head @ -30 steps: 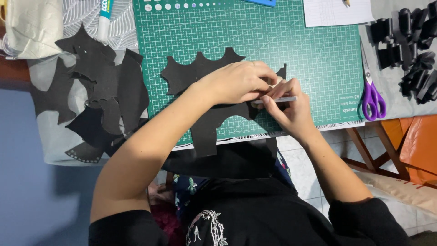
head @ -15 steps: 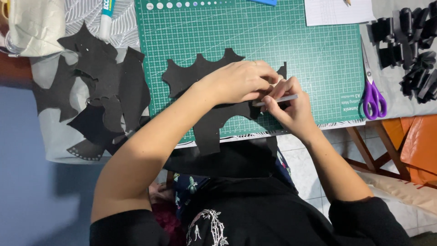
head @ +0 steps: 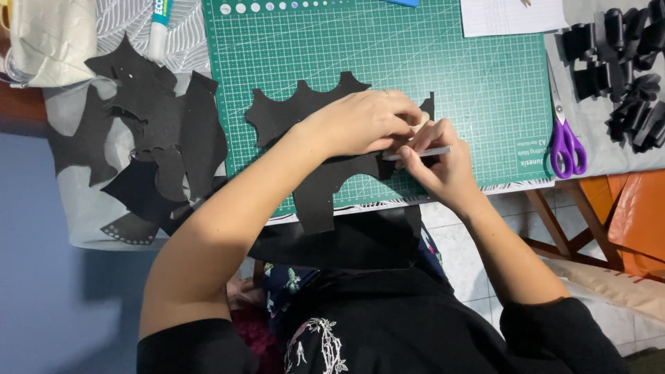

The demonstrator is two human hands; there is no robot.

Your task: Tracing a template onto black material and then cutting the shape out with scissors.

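Black felt (head: 305,114), cut with a scalloped, spiky edge, is lying on the green cutting mat (head: 485,83). Left hand (head: 364,121) is pressing it flat, fingers curled; right hand (head: 443,163) is gripping a slim white tool (head: 419,152) beside it.

From my remote seat I see few labelled things. A white glue-stick tube with a teal printed label band (head: 160,28) lies at the top left, just off the corner of the green gridded cutting mat with white printed markings (head: 485,90). A white sheet of paper with faint printed lines (head: 512,15) rests at the mat's top right edge. I see no screens or signs.
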